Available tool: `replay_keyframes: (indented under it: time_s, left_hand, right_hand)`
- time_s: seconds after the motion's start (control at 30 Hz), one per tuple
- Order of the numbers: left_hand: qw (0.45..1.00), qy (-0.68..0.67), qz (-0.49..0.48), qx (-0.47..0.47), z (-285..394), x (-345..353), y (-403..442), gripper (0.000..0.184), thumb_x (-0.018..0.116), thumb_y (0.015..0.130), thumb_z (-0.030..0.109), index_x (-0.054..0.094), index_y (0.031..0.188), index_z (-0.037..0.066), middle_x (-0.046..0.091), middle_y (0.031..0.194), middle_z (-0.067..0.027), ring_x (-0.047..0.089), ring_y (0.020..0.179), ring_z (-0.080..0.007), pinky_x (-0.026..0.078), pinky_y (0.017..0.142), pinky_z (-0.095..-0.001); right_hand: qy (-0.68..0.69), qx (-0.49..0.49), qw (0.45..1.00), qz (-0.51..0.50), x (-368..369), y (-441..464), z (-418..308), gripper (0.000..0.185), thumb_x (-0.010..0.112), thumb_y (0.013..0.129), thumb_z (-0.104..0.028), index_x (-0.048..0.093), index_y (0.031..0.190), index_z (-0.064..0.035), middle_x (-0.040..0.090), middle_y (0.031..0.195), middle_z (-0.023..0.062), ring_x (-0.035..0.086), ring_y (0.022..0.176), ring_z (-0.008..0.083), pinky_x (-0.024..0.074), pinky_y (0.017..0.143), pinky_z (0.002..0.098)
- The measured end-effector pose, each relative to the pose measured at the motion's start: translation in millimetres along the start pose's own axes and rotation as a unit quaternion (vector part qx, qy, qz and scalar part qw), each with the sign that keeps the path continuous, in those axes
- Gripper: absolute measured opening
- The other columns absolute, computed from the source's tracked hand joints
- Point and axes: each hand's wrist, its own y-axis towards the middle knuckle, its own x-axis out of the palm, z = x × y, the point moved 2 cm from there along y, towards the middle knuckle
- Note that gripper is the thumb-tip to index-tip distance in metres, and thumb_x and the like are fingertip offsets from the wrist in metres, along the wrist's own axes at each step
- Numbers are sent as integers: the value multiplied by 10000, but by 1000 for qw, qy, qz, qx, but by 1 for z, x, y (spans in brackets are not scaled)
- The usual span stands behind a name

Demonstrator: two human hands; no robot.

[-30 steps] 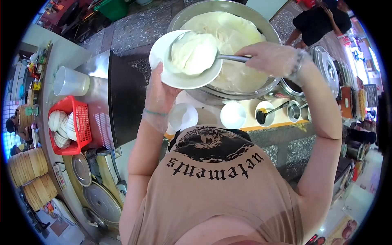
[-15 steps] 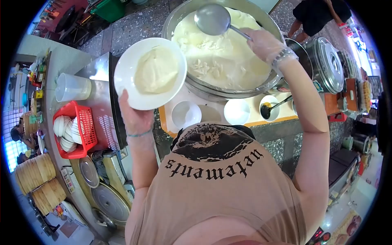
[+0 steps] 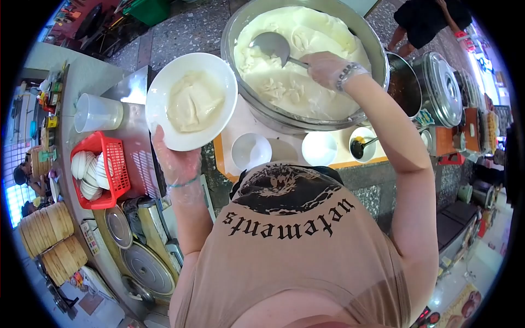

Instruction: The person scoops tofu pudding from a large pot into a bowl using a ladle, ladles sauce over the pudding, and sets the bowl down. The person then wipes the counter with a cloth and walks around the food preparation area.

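Note:
A white bowl with a soft, creamy white portion in it rests in my gloved left hand, whose fingers hold it from below. My gloved right hand is closed round the handle of a metal ladle. The ladle's round head touches the white mass inside a large metal pot, near the pot's left side. Bowl and pot stand apart.
Two white bowls and a small bowl with a dark spoon line the table edge. A red basket of bowls and a plastic container are left. A lidded pot and a person are right.
The filling has left the ladle and lies in the bowl. My left hand has moved the bowl left, away from the pot. The ladle went up over the pot, then down onto the white mass.

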Motion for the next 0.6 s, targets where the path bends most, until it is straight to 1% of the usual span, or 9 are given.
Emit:
replay_keyframes:
  time_s: [0.03, 0.1, 0.23, 0.33, 0.4, 0.47, 0.53, 0.6]
  left_hand:
    - [1000, 2, -6, -6, -1, -1, 0, 542, 486, 913, 309, 371, 1374, 47, 477, 1358, -144, 507, 1217, -306, 484, 966, -483]
    - [1000, 3, -12, -11, -4, -3, 0, 543, 484, 914, 308, 367, 1377, 49, 473, 1362, -145, 504, 1220, -308, 481, 969, -485]
    - [1000, 6, -15, -21, -8, -4, 2, 552, 459, 923, 315, 345, 1393, 49, 451, 1381, -150, 484, 1239, -314, 457, 995, -494]
    - [1000, 7, -14, -26, -9, -6, 2, 554, 440, 930, 320, 334, 1397, 42, 444, 1386, -155, 478, 1244, -317, 455, 998, -494]
    - [999, 3, -15, -28, -9, -5, 1, 555, 431, 932, 322, 330, 1398, 39, 443, 1386, -157, 477, 1245, -318, 457, 996, -492]
    - [1000, 5, -3, -26, -9, -2, -2, 530, 396, 955, 295, 341, 1375, -24, 459, 1373, -168, 471, 1253, -288, 399, 1053, -428]
    - [1000, 6, -6, -26, -9, -3, -1, 529, 398, 956, 294, 342, 1374, -25, 460, 1372, -168, 471, 1253, -287, 402, 1050, -426]
    - [1000, 8, -8, -26, -10, -5, -1, 529, 399, 956, 294, 342, 1373, -26, 460, 1371, -169, 471, 1253, -287, 405, 1048, -424]
  right_hand:
    - [0, 0, 1000, 0, -4, 2, -9, 355, 443, 849, -101, 577, 1175, -58, 638, 1012, 219, 601, 975, 363, 464, 875, 414]
    - [0, 38, 996, -85, -13, 0, -32, 318, 443, 837, -101, 599, 1110, -51, 636, 1011, 211, 597, 989, 350, 457, 877, 414]
    - [18, 29, 996, -85, -13, -3, -46, 282, 440, 830, -95, 609, 1050, -45, 632, 1031, 211, 596, 990, 340, 450, 877, 407]
    - [1, 4, 995, -99, -12, -3, -45, 308, 434, 836, -109, 605, 1082, -41, 632, 1040, 207, 595, 991, 334, 443, 883, 406]
    - [32, 36, 991, -126, -17, -5, -44, 336, 437, 839, -131, 601, 1118, -39, 631, 1040, 202, 596, 992, 329, 440, 888, 399]
    - [26, 27, 991, -132, -19, -6, -45, 349, 439, 839, -135, 597, 1136, -40, 628, 1049, 202, 595, 996, 329, 439, 890, 398]
    - [21, 18, 990, -137, -16, -6, -43, 362, 441, 840, -139, 594, 1153, -41, 625, 1058, 202, 594, 999, 330, 437, 893, 397]
    - [-10, -9, 993, -115, -5, -2, -34, 390, 460, 840, -164, 583, 1193, -54, 629, 1054, 184, 612, 952, 290, 465, 841, 374]
